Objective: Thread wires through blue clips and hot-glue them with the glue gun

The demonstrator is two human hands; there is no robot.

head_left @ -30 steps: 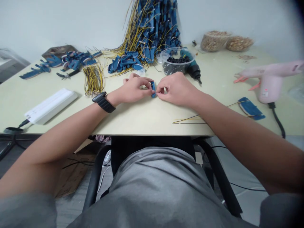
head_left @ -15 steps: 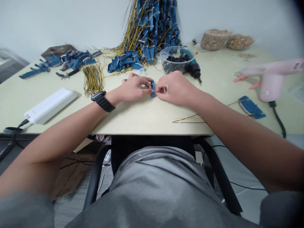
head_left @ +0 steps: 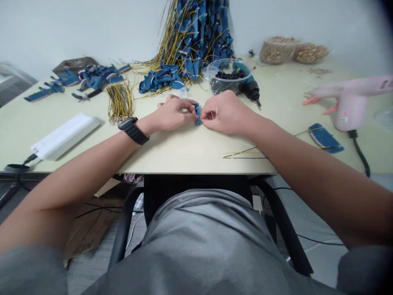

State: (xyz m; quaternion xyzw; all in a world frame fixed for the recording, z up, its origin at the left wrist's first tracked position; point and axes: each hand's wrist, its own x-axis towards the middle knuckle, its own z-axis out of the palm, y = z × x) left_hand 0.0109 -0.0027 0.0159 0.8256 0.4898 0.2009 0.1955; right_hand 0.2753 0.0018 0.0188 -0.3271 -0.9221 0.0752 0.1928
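My left hand (head_left: 170, 117) and right hand (head_left: 227, 114) stay curled closed, fingertips still pinching a small blue plastic piece (head_left: 197, 114) between them; loose yellow wires (head_left: 242, 153) lie near right.

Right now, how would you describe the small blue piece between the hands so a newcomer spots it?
On the pale table, below the tall heap of blue pieces and yellow wires, two hands meet near the front. The small blue piece is pinched between the left hand and right hand, the only blue piece held.

white wall (head_left: 76, 28) | pale desk (head_left: 172, 159) | black office chair (head_left: 124, 233) | grey floor (head_left: 319, 217) | cardboard sheet (head_left: 90, 229) on floor
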